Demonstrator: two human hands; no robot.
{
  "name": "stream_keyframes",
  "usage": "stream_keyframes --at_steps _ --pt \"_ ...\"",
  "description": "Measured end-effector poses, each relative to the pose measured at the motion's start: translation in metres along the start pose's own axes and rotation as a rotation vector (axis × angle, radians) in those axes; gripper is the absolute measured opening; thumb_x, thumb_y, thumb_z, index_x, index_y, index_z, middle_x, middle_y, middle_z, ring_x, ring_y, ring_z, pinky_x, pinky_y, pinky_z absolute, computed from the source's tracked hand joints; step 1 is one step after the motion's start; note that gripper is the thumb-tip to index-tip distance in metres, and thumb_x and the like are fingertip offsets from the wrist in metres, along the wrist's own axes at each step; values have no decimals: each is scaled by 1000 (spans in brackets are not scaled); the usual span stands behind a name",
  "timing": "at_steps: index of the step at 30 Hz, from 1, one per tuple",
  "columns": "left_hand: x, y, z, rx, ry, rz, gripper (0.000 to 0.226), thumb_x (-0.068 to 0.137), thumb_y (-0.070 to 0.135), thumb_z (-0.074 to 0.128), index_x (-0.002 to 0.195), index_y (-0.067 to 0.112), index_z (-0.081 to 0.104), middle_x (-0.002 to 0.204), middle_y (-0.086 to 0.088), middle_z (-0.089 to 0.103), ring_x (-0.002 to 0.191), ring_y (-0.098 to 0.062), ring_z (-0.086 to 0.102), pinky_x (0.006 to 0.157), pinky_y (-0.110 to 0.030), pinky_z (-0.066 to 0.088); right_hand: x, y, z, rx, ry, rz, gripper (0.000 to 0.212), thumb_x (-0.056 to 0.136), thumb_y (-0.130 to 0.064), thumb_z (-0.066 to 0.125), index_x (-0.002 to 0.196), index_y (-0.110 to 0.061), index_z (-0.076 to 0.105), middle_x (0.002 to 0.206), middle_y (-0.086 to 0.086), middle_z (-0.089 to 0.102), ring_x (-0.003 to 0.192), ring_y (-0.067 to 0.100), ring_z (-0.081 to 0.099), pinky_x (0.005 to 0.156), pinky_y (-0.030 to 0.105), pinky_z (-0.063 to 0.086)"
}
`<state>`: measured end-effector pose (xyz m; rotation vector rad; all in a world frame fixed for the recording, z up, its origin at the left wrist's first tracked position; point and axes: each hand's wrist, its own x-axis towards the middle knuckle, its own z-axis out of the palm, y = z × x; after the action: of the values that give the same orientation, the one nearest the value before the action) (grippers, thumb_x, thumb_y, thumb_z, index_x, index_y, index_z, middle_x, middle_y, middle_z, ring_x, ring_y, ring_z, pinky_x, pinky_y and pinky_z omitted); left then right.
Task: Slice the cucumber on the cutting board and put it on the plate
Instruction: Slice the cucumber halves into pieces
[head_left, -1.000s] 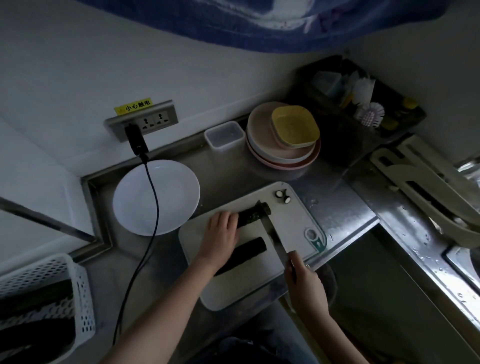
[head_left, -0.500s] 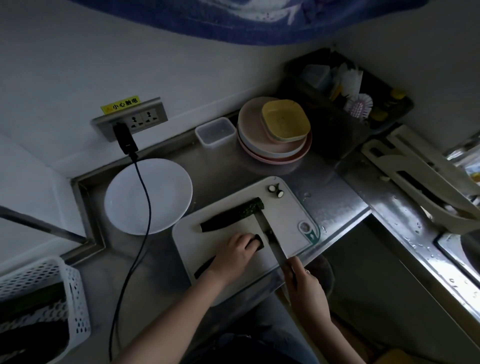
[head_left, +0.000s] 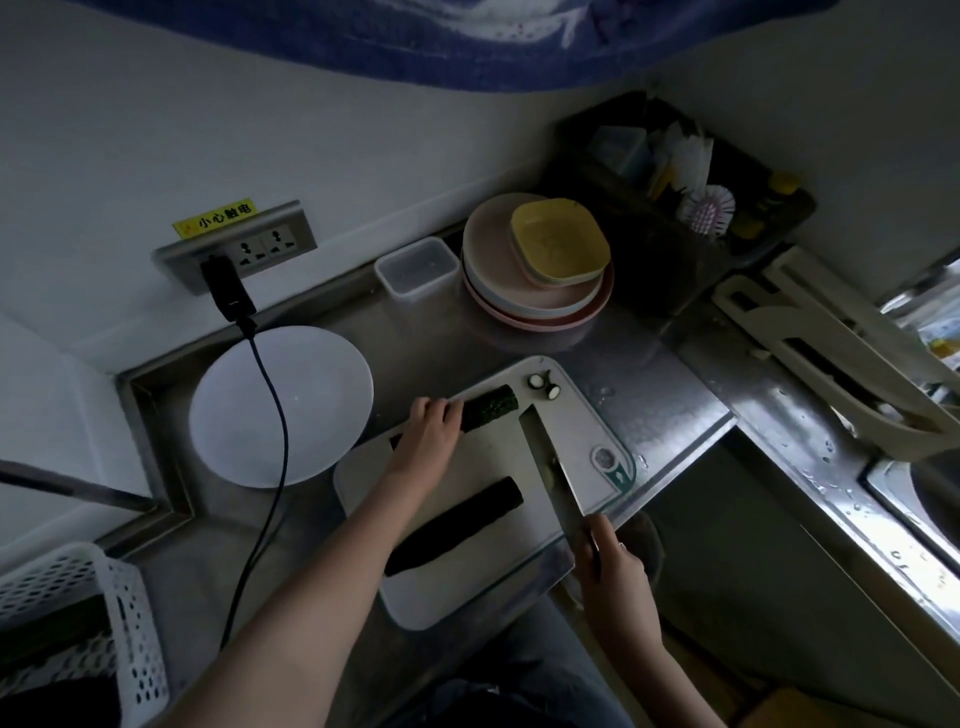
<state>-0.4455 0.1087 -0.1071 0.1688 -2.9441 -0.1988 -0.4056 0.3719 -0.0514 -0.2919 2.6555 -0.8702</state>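
Two dark green cucumber halves lie on the white cutting board (head_left: 493, 457). My left hand (head_left: 428, 434) rests on the far cucumber half (head_left: 491, 408), gripping its left part. The near cucumber half (head_left: 457, 522) lies free toward the board's front. My right hand (head_left: 608, 566) holds the knife (head_left: 550, 462) by the handle, its blade lying over the board to the right of both halves. Small cut end pieces (head_left: 544, 385) sit at the board's far corner. The white plate (head_left: 280, 405) stands left of the board with nothing on it.
A black cable (head_left: 270, 415) runs from the wall socket across the plate. Stacked plates with a yellow bowl (head_left: 556, 244) and a clear container (head_left: 415, 265) stand behind the board. A white basket (head_left: 104, 623) is at front left, the sink edge (head_left: 831, 467) at right.
My left hand moved from the near cucumber half back to the far half. The knife blade shifted slightly right, away from the halves.
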Motion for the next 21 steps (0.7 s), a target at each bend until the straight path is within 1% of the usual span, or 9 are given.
stream_keyframes --at_steps 2,4,6,9,11,15,17,19,21 --pt "9 -1 -3 9 -8 -3 48 49 -2 88 94 -2 69 74 -15 62 67 -34 59 57 -35 53 2 -1 0 -1 -1 -8 4 96 -18 46 95 -21 46 71 0 60 61 16 57 56 46 51" --pt "8 4 -5 -54 40 -55 49 52 -7 84 97 -3 67 85 -17 62 73 -35 59 59 -36 53 4 -1 1 -10 -11 -19 7 96 -17 46 93 -23 45 72 -1 60 61 15 58 55 45 51" --pt "-8 14 -6 -164 163 -40 39 68 -4 73 105 -2 61 98 -18 59 85 -33 57 67 -38 55 3 -2 3 -22 -23 -31 7 96 -19 47 94 -25 45 72 -3 60 61 14 58 55 44 52" --pt "-48 35 0 -273 221 274 17 88 17 50 103 8 52 101 -11 53 91 -26 49 74 -35 49 1 -3 4 -49 -42 -45 7 97 -21 45 95 -27 43 73 -5 59 61 13 56 54 41 50" --pt "-70 45 7 -267 175 430 18 87 25 50 102 15 50 102 -5 55 93 -24 49 76 -34 46 -3 -5 6 -75 -62 -65 4 98 -24 43 99 -28 43 77 -4 60 64 15 56 55 38 48" --pt "-69 58 9 -229 163 437 21 84 24 47 104 17 49 95 -3 65 95 -22 48 74 -31 48 -9 -11 9 -149 -85 -92 8 98 -24 40 106 -25 43 83 -2 57 68 21 56 55 36 44" --pt "-62 61 5 -180 161 469 29 82 17 44 107 13 59 95 -6 67 95 -21 47 76 -31 47 -11 -14 9 -206 -97 -105 13 97 -23 41 110 -22 43 84 -1 55 71 23 58 55 34 41" --pt "-58 59 2 -109 146 513 36 77 11 41 99 12 71 93 -6 69 94 -20 46 69 -28 51 -13 -17 9 -258 -104 -115 17 97 -22 43 114 -21 43 87 0 55 72 25 60 55 33 42" --pt "-58 58 0 -89 130 544 39 76 10 40 95 10 73 91 -6 69 93 -21 46 65 -26 53 -15 -20 9 -285 -119 -123 19 95 -18 46 114 -20 44 91 2 57 72 24 60 55 33 44"
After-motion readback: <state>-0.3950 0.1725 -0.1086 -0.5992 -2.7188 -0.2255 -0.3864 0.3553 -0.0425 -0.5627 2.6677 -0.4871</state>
